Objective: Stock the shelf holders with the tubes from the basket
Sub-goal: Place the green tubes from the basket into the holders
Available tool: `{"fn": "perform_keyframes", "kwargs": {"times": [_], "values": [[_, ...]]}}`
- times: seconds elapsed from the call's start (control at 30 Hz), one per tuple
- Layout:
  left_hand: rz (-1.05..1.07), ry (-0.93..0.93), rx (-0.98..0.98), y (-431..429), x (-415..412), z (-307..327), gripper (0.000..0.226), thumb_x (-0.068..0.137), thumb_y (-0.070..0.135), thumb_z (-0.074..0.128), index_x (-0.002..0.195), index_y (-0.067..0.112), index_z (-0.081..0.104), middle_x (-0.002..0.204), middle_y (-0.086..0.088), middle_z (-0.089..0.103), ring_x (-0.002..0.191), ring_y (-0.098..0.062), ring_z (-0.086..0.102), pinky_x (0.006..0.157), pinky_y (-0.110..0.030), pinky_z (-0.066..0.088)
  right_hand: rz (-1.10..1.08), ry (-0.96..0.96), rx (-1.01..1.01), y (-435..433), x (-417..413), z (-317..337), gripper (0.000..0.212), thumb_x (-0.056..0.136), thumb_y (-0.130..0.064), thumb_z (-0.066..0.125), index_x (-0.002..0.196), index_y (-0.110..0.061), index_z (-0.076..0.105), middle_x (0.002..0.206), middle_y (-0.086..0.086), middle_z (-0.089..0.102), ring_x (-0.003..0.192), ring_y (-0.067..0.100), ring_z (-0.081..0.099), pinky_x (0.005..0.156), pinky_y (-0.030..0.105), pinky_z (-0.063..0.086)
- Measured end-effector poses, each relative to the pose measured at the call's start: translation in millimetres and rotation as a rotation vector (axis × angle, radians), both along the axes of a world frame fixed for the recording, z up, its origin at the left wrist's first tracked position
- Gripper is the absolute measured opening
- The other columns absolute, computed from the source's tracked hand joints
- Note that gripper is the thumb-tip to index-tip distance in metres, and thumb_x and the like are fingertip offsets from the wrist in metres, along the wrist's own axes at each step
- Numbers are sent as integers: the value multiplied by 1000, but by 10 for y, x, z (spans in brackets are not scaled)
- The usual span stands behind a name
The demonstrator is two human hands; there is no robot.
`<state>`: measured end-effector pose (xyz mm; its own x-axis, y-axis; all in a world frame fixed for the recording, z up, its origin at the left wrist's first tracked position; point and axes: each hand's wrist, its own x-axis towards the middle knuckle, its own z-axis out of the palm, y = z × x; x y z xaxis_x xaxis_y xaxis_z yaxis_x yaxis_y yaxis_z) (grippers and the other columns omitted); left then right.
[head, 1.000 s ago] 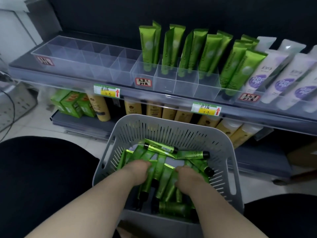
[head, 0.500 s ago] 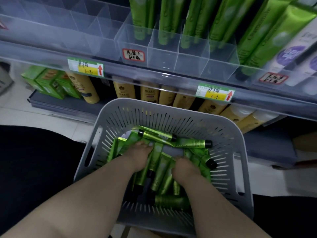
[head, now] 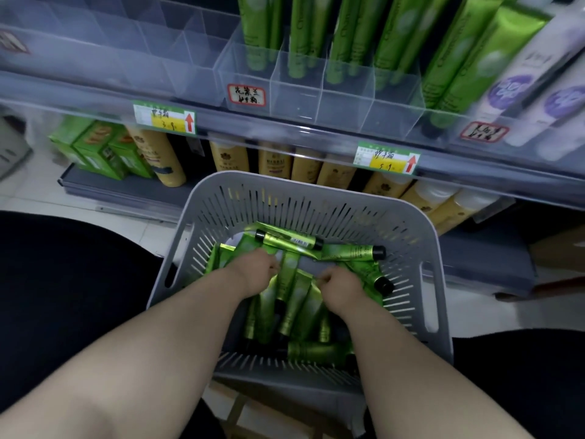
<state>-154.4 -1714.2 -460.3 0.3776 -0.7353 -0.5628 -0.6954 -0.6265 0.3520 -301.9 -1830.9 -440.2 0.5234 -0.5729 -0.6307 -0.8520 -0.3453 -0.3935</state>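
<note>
A grey slotted basket (head: 433, 248) sits in front of me with several green tubes (head: 289, 241) with black caps lying loose in it. Both my hands reach down into the pile. My left hand (head: 251, 275) has its fingers curled on a green tube at the middle of the heap. My right hand (head: 340, 288) curls its fingers on the flat end of another green tube beside it. Above, clear shelf holders (head: 297, 99) hold upright green tubes (head: 253, 30) in the back cells. The front cells and those on the left (head: 95, 49) hold nothing.
White and purple tubes (head: 522, 87) fill the holders at the right. Price tags (head: 164, 118) hang on the shelf rail. Yellow bottles (head: 275, 160) and green boxes (head: 98, 147) stand on the lower shelf behind the basket. Dark legs flank the basket.
The view has dropped and moved closer to the shelf. Both hands have shifted slightly toward the far side of the pile and their fingers have curled in on tubes.
</note>
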Motion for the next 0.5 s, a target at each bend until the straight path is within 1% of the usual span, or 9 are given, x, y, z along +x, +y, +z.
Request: {"fn": "perform_keyframes", "kwargs": {"times": [0.03,0.1,0.13,0.17,0.23,0.33,0.4,0.5], "values": [[31,19,-10,10,-18,50,25,95,18,46,111,18,65,113,-8,57,104,-27,57,87,-31,45,3,-20,-7,14,-5,46,22,93,-16,50,110,-9,63,116,14,63,107,27,58,76,20,35],[66,39,-33,32,-77,150,22,94,21,50,107,19,67,115,-3,63,106,-22,57,90,-29,45,25,-59,-29,44,-19,142,15,91,-12,52,90,-14,67,110,13,66,104,27,60,75,20,37],[69,42,-49,36,-116,201,21,94,21,52,107,17,67,113,-1,64,107,-21,57,91,-27,44,30,-84,-46,61,-28,195,18,90,-9,52,81,-15,66,106,13,67,102,27,61,76,21,40],[68,43,-71,42,-160,261,21,93,21,53,107,15,68,110,0,64,107,-20,58,91,-26,43,31,-110,-61,75,-34,247,19,89,-8,51,80,-15,65,103,12,68,99,27,61,78,24,44],[72,27,-137,48,-234,392,23,94,22,53,109,14,67,110,-1,66,107,-20,58,89,-24,42,14,-155,-87,91,-43,371,16,91,-11,50,87,-14,64,100,11,67,93,26,62,78,28,48],[87,-57,-284,87,-313,622,25,95,23,51,111,12,67,113,-7,66,107,-24,58,88,-25,42,30,-227,-162,77,-48,589,14,93,-15,51,97,-15,64,102,7,67,87,21,59,73,25,44],[108,-107,-385,116,-357,779,25,95,19,51,112,8,66,112,-12,66,108,-27,57,90,-25,40,60,-285,-227,58,-50,773,16,93,-16,52,102,-14,66,107,7,65,94,21,59,80,25,44],[181,-154,-540,126,-405,1022,25,92,14,55,114,8,66,114,-12,66,109,-26,58,91,-19,34,131,-357,-333,17,-52,1094,20,93,-18,53,108,-14,67,113,8,60,104,25,57,91,28,43]]}}
